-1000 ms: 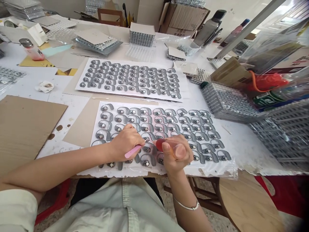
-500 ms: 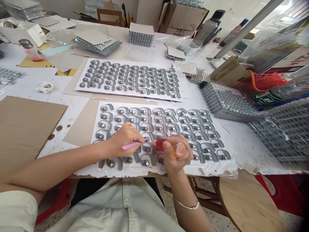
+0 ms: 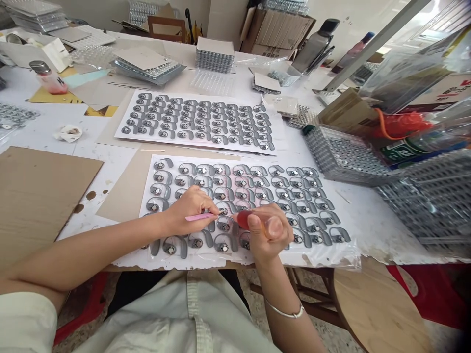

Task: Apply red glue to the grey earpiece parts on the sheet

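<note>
My left hand [image 3: 191,211] pinches a thin pink tool [image 3: 200,216] whose tip points right at a grey hook-shaped part [image 3: 224,224] on the near white sheet [image 3: 353,250]. My right hand [image 3: 270,233] is closed round a small bottle with a red cap [image 3: 243,219], its nozzle aimed at the same part. The sheet carries several rows of these grey hook-shaped pieces with silver discs. Both hands rest over its near middle rows.
A second sheet of grey parts [image 3: 198,120] lies behind. Brown cardboard [image 3: 37,191] is at left, metal mesh trays [image 3: 346,157] at right, stacked blister trays [image 3: 215,54] and a pink bottle [image 3: 47,76] farther back. A round wooden stool [image 3: 375,314] stands below right.
The pink tool in my left hand has levelled out and slid slightly up and right toward the part. My right hand has hardly moved.
</note>
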Available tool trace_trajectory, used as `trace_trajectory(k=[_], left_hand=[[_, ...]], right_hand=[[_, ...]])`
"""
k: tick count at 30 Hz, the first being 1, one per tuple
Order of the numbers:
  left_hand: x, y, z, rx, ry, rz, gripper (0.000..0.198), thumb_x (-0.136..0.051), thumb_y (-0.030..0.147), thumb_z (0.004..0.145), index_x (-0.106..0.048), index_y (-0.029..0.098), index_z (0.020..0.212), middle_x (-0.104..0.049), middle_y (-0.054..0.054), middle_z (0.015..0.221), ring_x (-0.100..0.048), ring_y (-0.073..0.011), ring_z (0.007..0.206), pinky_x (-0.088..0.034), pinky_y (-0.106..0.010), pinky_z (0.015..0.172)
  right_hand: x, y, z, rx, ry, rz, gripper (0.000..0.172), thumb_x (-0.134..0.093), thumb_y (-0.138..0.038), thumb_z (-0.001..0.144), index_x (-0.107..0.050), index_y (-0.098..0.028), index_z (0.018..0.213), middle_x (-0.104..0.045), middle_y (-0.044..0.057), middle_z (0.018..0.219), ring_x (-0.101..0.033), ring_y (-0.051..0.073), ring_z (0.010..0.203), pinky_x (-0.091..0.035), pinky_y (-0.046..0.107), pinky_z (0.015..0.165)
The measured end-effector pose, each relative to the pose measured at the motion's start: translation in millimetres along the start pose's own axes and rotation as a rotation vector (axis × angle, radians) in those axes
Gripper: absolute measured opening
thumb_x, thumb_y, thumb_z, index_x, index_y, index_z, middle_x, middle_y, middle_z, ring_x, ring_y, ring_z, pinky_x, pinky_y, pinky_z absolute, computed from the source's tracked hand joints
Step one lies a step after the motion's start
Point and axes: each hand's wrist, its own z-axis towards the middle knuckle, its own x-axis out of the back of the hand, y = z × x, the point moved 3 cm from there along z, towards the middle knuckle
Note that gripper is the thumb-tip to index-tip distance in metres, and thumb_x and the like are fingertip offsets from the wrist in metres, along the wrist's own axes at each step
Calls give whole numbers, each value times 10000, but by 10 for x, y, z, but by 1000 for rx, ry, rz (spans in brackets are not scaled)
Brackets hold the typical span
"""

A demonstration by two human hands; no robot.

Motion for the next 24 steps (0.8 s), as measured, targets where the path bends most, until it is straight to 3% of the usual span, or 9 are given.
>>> trace_trajectory(k=[11,24], left_hand=[[-7,-3,9,19,-5,11,101,-604,143,771,-669,192,711,-728,-18,791,-640,-148,712,-377,-357,848],[-25,-64,9,44,7,-3,73,-639,158,776,-681,196,729,-729,-12,793,-643,-142,710,-386,-356,876]], right_hand=[[46,21,-13,-8,39,-8,81,-616,-168,794,-570,-161,728,-584,18,701,-519,140,619,-412,308,579],[-10,-4,12,-3,-3,-26,69,-625,-165,790,-570,-181,752,-571,1,688,-509,128,608,-416,296,564]])
